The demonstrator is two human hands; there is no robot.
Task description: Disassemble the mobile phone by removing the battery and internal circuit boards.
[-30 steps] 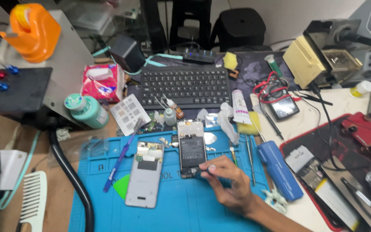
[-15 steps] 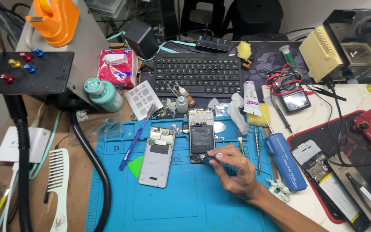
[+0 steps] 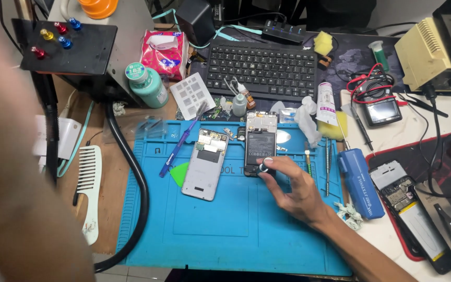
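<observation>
Since the earlier frames the view has dropped and a blurred forearm [image 3: 22, 172], probably the left, now fills the frame's left; its hand is unseen. The opened black phone with exposed battery [image 3: 259, 144] lies centre frame on the blue silicone work mat [image 3: 225, 230], long axis running up-frame. The right hand [image 3: 293, 188] sits lower right of it, fingers curled, pinching a small round black-and-white part [image 3: 265, 166] at the phone's bottom edge.

Blue mat [image 3: 225, 230], black keyboard [image 3: 259, 70], white comb [image 3: 88, 183], teal bottle [image 3: 147, 86], green pick [image 3: 179, 175].

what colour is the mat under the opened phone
Blue. The mat shows best in the head view, with the opened phone lying on it.
</observation>
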